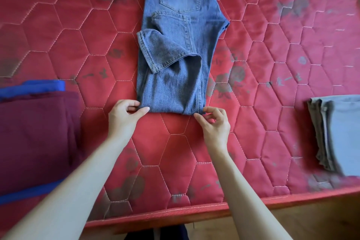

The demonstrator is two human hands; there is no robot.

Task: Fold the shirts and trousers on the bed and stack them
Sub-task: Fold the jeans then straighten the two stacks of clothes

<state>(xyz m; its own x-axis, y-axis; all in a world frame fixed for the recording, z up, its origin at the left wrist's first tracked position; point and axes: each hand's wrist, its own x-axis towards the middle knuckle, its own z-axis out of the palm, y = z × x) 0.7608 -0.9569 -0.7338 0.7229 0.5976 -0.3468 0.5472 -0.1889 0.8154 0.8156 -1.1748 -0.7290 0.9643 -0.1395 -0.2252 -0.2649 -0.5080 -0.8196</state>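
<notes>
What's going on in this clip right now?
A person is folding a pair of blue jeans on a red quilted mattress. The legs are already folded up over the seat. The left hand pinches the near left corner of the fold; the right hand has its fingertips at the near right corner, though a firm grip isn't clear. A maroon and blue folded stack lies at the left, and a grey folded stack at the right.
</notes>
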